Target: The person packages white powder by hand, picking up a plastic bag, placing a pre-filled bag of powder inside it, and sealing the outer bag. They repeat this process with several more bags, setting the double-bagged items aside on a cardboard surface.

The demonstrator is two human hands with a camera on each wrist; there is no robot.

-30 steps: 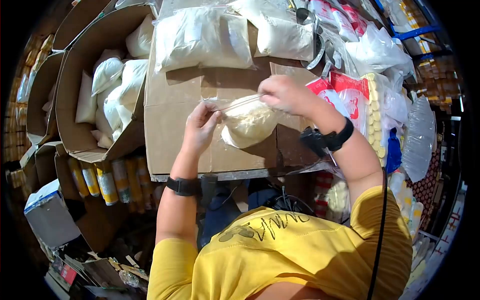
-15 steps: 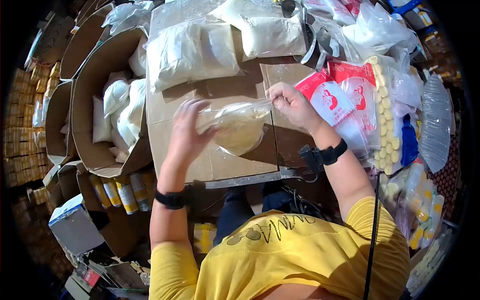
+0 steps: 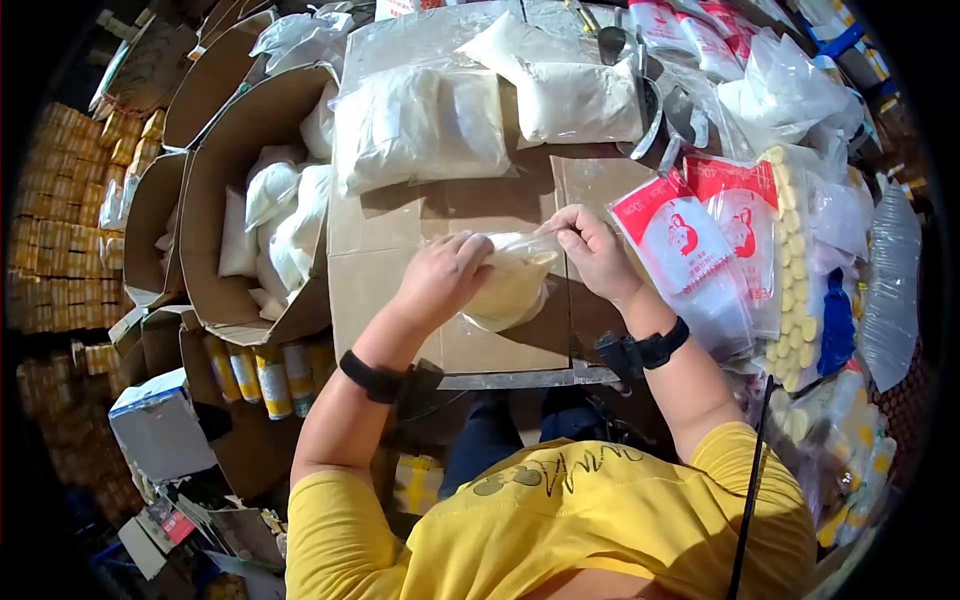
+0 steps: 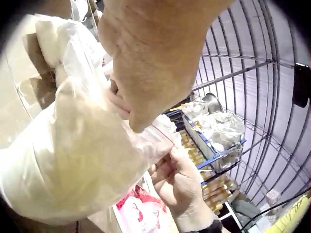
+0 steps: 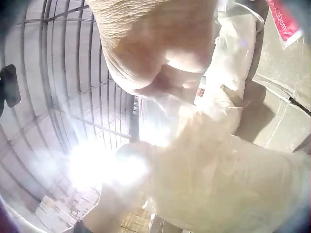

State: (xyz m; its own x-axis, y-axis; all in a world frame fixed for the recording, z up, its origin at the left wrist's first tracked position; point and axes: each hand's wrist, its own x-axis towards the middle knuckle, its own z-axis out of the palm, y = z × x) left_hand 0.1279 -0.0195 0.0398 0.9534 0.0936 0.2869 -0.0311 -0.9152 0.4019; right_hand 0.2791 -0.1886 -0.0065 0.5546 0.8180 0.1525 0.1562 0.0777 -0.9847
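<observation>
A clear plastic bag of pale cream powder (image 3: 505,295) stands on the cardboard-covered table, and its top edge is held up between the two hands. My left hand (image 3: 447,275) grips the upper left of the bag, fingers curled over it. At the top right corner, my right hand (image 3: 592,250) pinches the plastic between thumb and fingers. In the left wrist view the bag (image 4: 73,155) bulges below my left hand (image 4: 150,58), while my right hand (image 4: 180,182) holds the red-lined edge. Glare hides part of the right wrist view, where the bag (image 5: 228,179) hangs beneath my right hand (image 5: 160,48).
Filled powder bags (image 3: 420,130) lie along the table's back, beside metal scoops (image 3: 650,120). Red-and-white printed bags (image 3: 680,240) and a row of cream pieces (image 3: 790,270) are at the right. A large cardboard box (image 3: 215,180) holding white bags stands at the left.
My left hand has gone from pinching the bag's edge, through a moment with spread fingers, to gripping nearer the bag's middle. The right hand keeps its corner, and the head view has shifted.
</observation>
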